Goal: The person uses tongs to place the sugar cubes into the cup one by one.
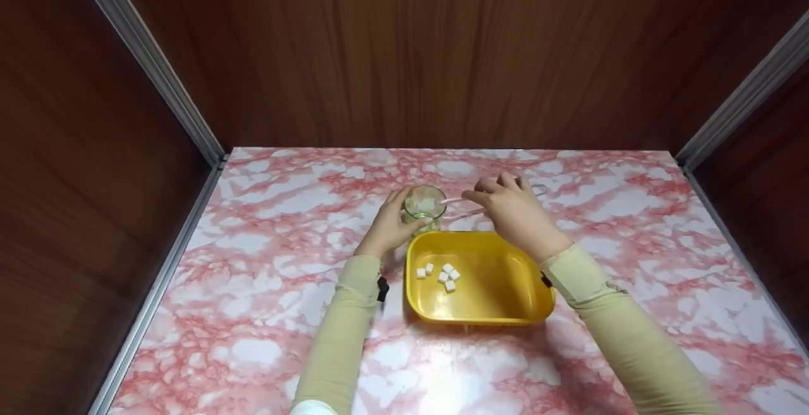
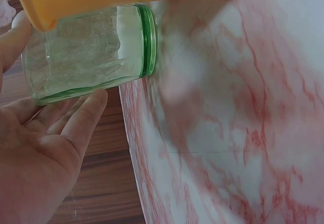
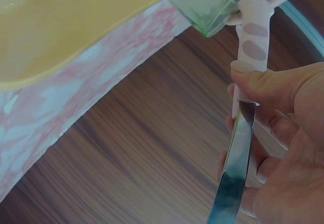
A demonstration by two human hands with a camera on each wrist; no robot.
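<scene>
A clear green-tinted glass (image 1: 425, 203) stands just behind the yellow tub (image 1: 499, 285), with white pieces (image 2: 130, 32) at its bottom in the left wrist view. My left hand (image 1: 389, 228) holds the glass from the left, thumb on the near side and fingers on the far side. In my right hand (image 1: 521, 213) is a pair of tongs (image 3: 235, 158), metal with pale pink ends, gripped between thumb and fingers. The pink ends point left and overlap the glass's rim in the head view. Several white cubes (image 1: 450, 276) lie in the tub's left half.
The table (image 1: 265, 288) has a red and white marbled top. Dark wood panels (image 1: 404, 55) enclose it at the back and sides, with metal rails (image 1: 152, 55) at the corners. The tub sits close in front of both hands, below the right wrist.
</scene>
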